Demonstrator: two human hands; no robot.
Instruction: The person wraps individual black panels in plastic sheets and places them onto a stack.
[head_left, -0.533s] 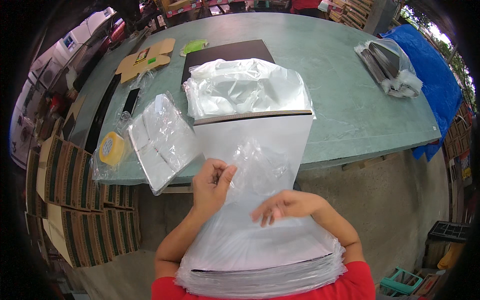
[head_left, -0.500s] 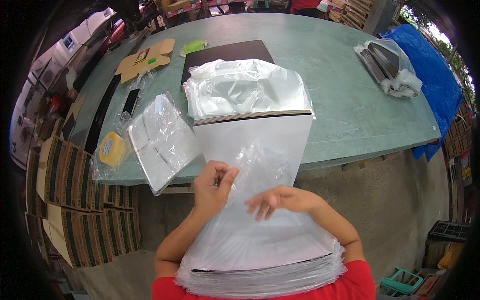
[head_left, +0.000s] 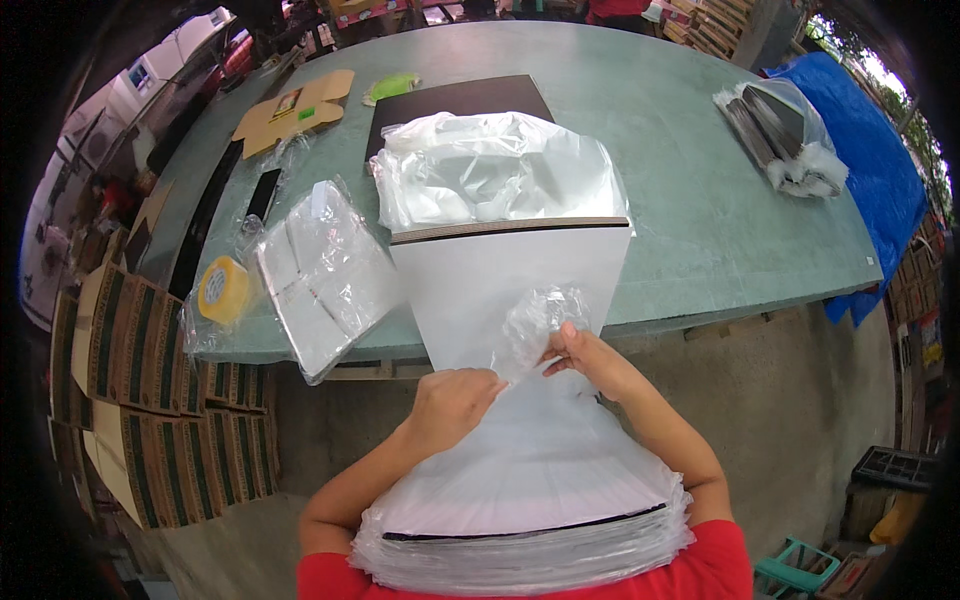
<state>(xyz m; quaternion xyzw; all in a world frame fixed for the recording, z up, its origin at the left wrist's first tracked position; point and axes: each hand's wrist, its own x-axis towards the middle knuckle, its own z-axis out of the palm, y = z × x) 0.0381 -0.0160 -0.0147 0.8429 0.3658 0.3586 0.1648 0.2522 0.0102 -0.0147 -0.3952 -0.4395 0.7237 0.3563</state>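
Observation:
A stack of flat sheets in clear plastic (head_left: 520, 570) lies against my body, and its bag reaches forward toward my hands. My left hand (head_left: 455, 405) is closed, pinching the gathered neck of the clear plastic bag (head_left: 545, 310). Just to its right, my right hand (head_left: 595, 362) has curled its fingers and thumb on the same bunched plastic, whose loose end puffs up between the hands. Beyond them a white panel (head_left: 515, 265) with a dark far edge slopes from the table. Behind that edge rests a heap of crumpled clear plastic (head_left: 500, 170).
On the green table (head_left: 690, 170) lie a yellow tape roll (head_left: 224, 290), a pack of clear bags (head_left: 325, 275), a black phone-like slab (head_left: 263, 193), flattened cardboard (head_left: 295, 110) and a dark panel (head_left: 460, 105). A bagged bundle (head_left: 780, 135) sits right. Stacked cartons (head_left: 180, 460) stand left.
My right hand has moved up and forward and closed on the bunched plastic. My left hand has shifted slightly right and down. The gathered plastic end has moved right.

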